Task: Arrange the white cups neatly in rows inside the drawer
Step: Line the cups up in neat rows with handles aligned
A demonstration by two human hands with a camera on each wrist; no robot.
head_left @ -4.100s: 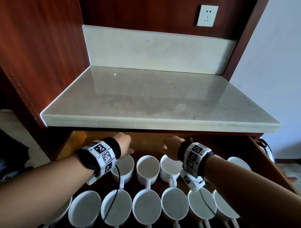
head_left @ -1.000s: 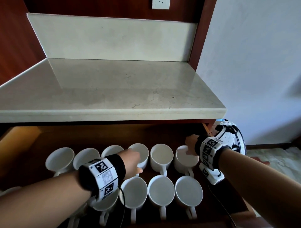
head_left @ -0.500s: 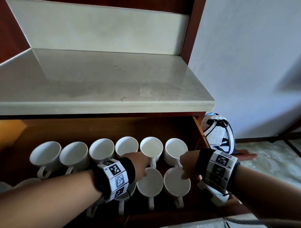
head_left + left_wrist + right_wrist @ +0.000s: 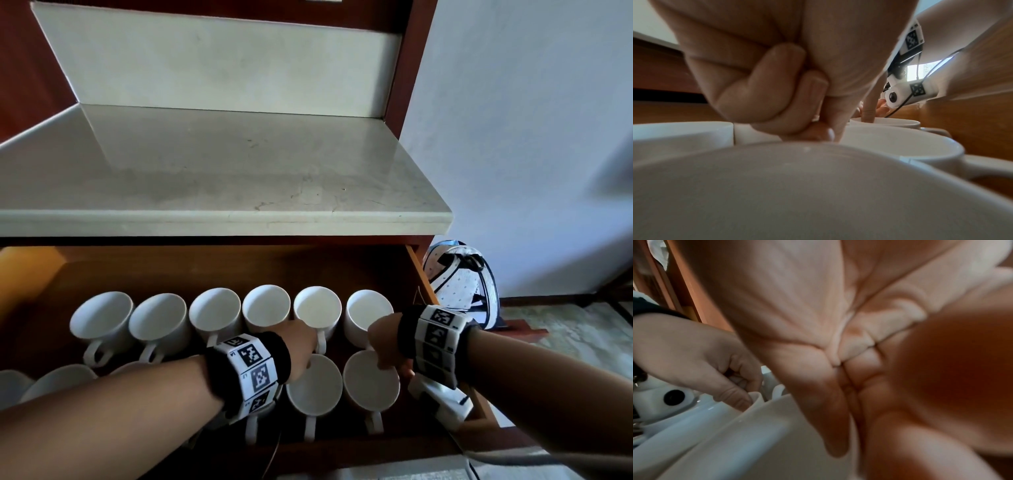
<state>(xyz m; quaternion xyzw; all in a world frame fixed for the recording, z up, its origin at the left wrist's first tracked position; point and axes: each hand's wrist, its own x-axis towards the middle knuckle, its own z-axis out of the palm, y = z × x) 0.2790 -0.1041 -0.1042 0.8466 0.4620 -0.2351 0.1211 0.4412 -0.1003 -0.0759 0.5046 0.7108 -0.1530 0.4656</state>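
White cups stand in two rows in the open wooden drawer [image 4: 417, 274]. The back row [image 4: 212, 310] holds several cups with handles toward me. My arms cover part of the front row. My left hand [image 4: 301, 349] pinches the far rim of the second front cup from the right [image 4: 317, 389]; in the right wrist view its thumb [image 4: 735, 395] dips inside that rim. My right hand [image 4: 382, 342] pinches the far rim of the rightmost front cup [image 4: 371, 385], with the thumb [image 4: 828, 418] over the edge. In the left wrist view a right-hand finger [image 4: 869, 110] reaches into that cup [image 4: 892, 122].
A pale marble countertop [image 4: 222, 178] overhangs the back of the drawer. The drawer's right wall runs close beside my right wrist. A white patterned bag [image 4: 459, 284] lies on the floor to the right, against a white wall [image 4: 531, 137].
Both hands have drawn back from the back-row cups to the two rightmost front-row cups and taken their rims. The back row now stands in an even line.
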